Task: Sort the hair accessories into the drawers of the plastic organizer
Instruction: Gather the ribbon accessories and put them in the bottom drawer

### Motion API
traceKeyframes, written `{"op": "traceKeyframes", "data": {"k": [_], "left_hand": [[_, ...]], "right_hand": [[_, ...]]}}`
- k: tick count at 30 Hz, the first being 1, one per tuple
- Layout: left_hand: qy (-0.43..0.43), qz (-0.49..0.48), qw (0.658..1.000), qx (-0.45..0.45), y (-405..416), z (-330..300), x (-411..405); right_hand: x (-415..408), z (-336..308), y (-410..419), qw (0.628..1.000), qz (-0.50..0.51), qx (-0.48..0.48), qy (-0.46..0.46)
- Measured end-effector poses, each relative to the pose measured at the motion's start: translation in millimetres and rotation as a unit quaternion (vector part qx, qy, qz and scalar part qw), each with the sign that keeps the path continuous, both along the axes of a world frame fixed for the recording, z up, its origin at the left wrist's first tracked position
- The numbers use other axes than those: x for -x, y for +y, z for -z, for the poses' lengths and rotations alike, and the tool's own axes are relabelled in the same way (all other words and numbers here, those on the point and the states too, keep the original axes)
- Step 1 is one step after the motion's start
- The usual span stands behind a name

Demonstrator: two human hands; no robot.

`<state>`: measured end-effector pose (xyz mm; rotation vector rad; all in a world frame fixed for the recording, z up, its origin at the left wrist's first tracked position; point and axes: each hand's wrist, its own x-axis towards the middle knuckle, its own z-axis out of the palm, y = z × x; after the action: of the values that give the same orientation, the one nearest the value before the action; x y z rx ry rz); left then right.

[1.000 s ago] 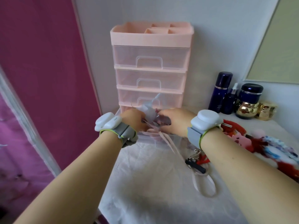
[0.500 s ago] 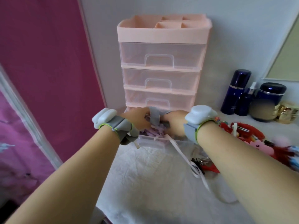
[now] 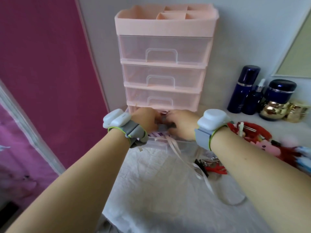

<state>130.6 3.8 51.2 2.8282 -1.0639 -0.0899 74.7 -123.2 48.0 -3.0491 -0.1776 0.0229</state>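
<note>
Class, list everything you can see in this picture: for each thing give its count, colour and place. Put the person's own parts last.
Organizer: one, pink, against the wall.
Closed drawers: three, clear, upper tiers.
Bottom drawer: one, clear, pulled out.
Ribbon: one, pale pink, trailing from the bottom drawer over the cloth.
Cloth: one, white, on the table.
Bottles: three, dark blue, right of the organizer.
Jars: at least two, gold, beside the bottles.
Loose accessories: a heap, mostly red and pink, at right.
Wristbands: two, grey and white.
Left hand, right hand: both working a grey item over the bottom drawer; grip unclear.

Soft even daylight, faint shadows, wide-angle edge bending, slight motion blur
</note>
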Motion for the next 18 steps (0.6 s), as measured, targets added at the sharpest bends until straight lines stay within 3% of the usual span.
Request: {"op": "traceKeyframes", "data": {"k": [4, 7, 11, 13, 18], "left_hand": [[0.024, 0.001, 1.000, 0.013, 1, -9, 4], [0.010, 0.025, 0.994, 0.102, 4, -17, 17], [0.006, 0.129, 0.972, 0.195, 10, -15, 50], [0.003, 0.174, 0.971, 0.165, 8, -6, 63], [-0.133, 0.177, 0.975, -0.018, -2, 28, 77]], "right_hand": [[14, -6, -10, 0.991, 0.026, -0.123, -0.038], [26, -10, -21, 0.972, 0.045, -0.202, -0.115], [50, -6, -33, 0.957, 0.076, -0.243, -0.142], [61, -2, -36, 0.954, 0.077, -0.255, -0.134], [83, 11, -41, 0.952, 0.097, -0.274, -0.094]]}}
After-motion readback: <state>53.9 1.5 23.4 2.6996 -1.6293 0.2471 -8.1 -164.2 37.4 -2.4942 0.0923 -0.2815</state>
